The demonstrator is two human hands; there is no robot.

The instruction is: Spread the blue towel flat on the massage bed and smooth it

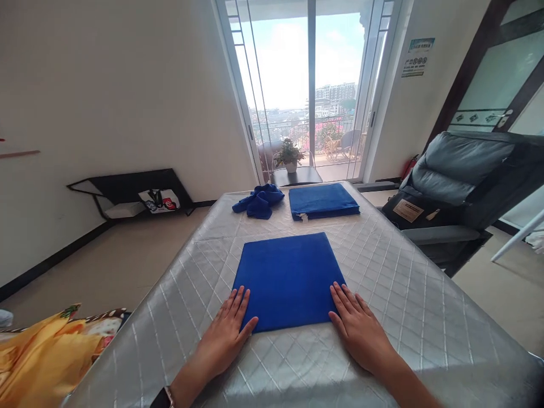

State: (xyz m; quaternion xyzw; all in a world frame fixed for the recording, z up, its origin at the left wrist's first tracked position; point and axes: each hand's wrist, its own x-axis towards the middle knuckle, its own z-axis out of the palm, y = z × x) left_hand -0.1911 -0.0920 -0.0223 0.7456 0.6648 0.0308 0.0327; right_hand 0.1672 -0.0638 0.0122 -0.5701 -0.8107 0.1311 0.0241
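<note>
- I am laying my left hand (227, 328) flat on the table (425, 317), fingers spread and gripping nothing, with the thumb lying against the near left corner of the folded blue towel (289, 280).
- I am resting my right hand (359, 331) flat as well, open and empty, with the fingertips touching the towel's near right corner.
- The towel is lying square in the middle of the quilted silver tabletop, its near edge running between my two hands.
- Bare tabletop is showing on both sides of the towel and between it and the far end.
- At the far end, a neat stack of folded blue towels (323, 201) is sitting just beside a crumpled blue cloth (259, 202), both well apart from my hands.
- Beyond the table's far edge, a white pot is holding a small green plant (289, 156).
- A black rack (127, 190) against the left wall is holding a printed bag (159, 200).
- A grey recliner (459, 170) is standing near the table's right edge, and yellow patterned fabric (38, 351) is lying by its near left corner.
</note>
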